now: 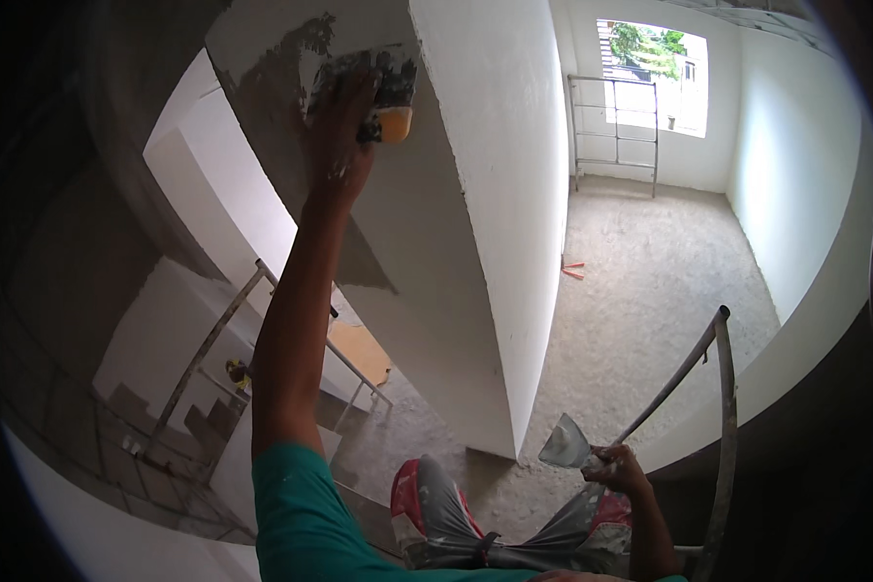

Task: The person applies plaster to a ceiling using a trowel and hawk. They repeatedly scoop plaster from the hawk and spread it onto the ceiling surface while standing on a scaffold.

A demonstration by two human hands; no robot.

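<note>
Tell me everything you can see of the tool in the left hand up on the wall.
The trowel is a flat plastering blade, smeared with grey-white putty, with a stubby yellow-orange handle at its lower right. The left hand is raised overhead, fingers spread over the blade's back, pressing it flat against the white wall. It sits at the edge of a grey, freshly coated patch high on the wall. The blade's working face is hidden.
</note>
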